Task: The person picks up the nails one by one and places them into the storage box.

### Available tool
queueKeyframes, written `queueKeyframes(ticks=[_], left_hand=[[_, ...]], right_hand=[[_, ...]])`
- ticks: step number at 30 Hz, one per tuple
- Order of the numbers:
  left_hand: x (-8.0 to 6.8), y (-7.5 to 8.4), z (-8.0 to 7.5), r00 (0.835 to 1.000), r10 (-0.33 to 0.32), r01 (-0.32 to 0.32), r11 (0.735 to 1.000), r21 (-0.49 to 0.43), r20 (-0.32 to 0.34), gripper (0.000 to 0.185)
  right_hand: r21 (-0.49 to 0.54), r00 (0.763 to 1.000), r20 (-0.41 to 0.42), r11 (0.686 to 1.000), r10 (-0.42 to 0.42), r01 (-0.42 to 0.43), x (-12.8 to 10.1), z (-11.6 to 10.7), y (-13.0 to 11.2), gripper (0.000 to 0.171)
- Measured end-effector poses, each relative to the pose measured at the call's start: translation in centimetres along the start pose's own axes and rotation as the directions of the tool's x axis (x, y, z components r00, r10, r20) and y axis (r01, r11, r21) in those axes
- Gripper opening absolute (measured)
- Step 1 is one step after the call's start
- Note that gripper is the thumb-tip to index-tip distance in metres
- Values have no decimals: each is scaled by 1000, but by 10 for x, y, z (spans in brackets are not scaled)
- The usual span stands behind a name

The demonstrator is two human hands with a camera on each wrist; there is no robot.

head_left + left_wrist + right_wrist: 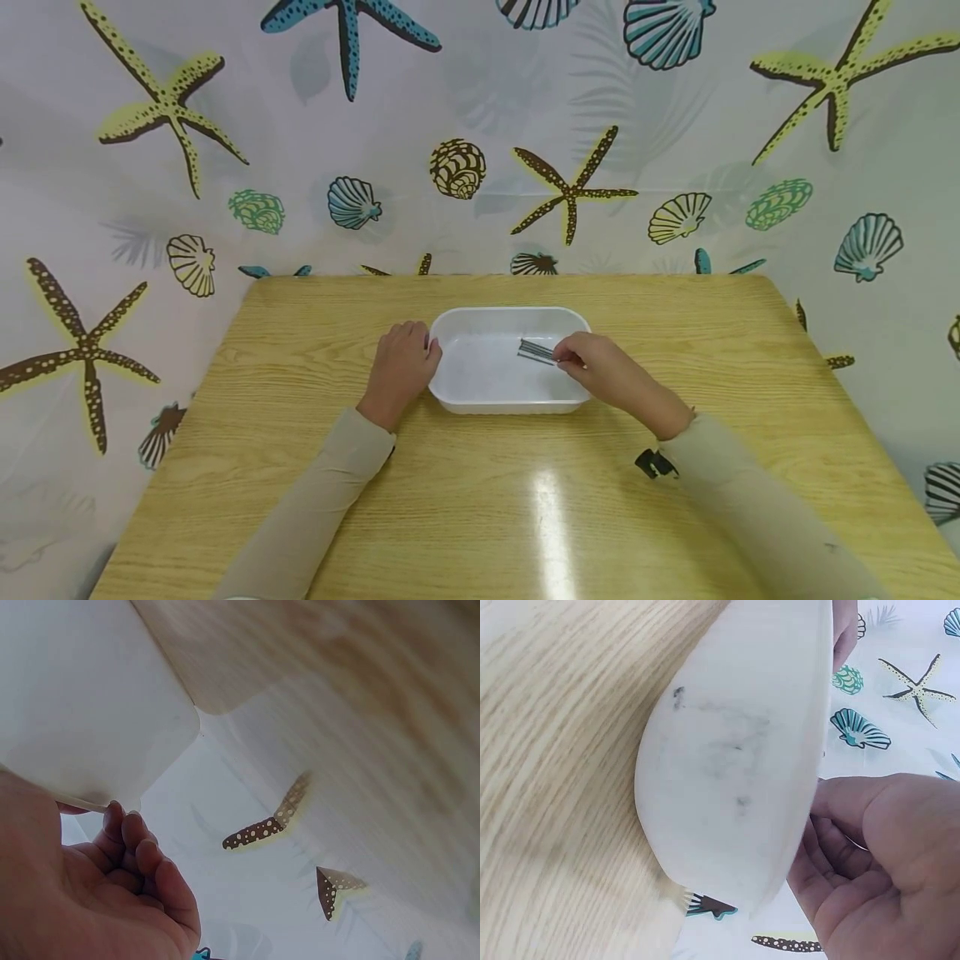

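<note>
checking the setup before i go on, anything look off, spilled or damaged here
Nothing is spilled or broken. The white tub sits square and upright on the table, left hand at its left end, right hand pinching a small bundle of thin grey sticks over it. The only oddity: faint dark smudges on the tub's outer wall.

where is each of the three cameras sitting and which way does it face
Head: worn on the head, facing forward and down at the table; both sleeved forearms, left hand and right hand show.
Left wrist: beside the white tub; curled fingers show.
Right wrist: against the tub's outer wall; palm shows.
All share the tub.
</note>
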State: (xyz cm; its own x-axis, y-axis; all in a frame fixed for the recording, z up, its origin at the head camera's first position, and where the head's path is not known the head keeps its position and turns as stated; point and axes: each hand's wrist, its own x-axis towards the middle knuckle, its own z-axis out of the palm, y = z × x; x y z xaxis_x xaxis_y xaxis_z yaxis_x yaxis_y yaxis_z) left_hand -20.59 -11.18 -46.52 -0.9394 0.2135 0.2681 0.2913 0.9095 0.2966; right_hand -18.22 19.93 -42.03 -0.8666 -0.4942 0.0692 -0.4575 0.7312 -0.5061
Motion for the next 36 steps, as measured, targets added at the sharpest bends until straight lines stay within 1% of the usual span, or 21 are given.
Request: queueKeyframes(ticks=[5,9,12,19,26,36], left_hand=[[0,-1,0,1000,-1,1,1000,5,3,24],[0,-1,0,1000,5,-4,1000,7,-3,24],[0,0,0,1000,11,-11,1000,3,-11,24],[0,-1,1,999,21,-21,1000,8,-24,24],[0,-2,2,1000,14,-14,1000,6,-16,24],[1,-2,2,1000,18,-18,1000,3,-22,24]], right_hand=[[-22,1000,19,1000,13,-13,6,8,0,11],[-28,1000,30,1000,9,-8,11,13,0,11],[-39,999,37,999,-10,11,15,17,0,10],[-67,998,61,998,-11,15,23,23,0,8],[-117,997,75,993,2,7,30,27,-1,7],[-171,998,56,985,11,-1,34,32,0,5]])
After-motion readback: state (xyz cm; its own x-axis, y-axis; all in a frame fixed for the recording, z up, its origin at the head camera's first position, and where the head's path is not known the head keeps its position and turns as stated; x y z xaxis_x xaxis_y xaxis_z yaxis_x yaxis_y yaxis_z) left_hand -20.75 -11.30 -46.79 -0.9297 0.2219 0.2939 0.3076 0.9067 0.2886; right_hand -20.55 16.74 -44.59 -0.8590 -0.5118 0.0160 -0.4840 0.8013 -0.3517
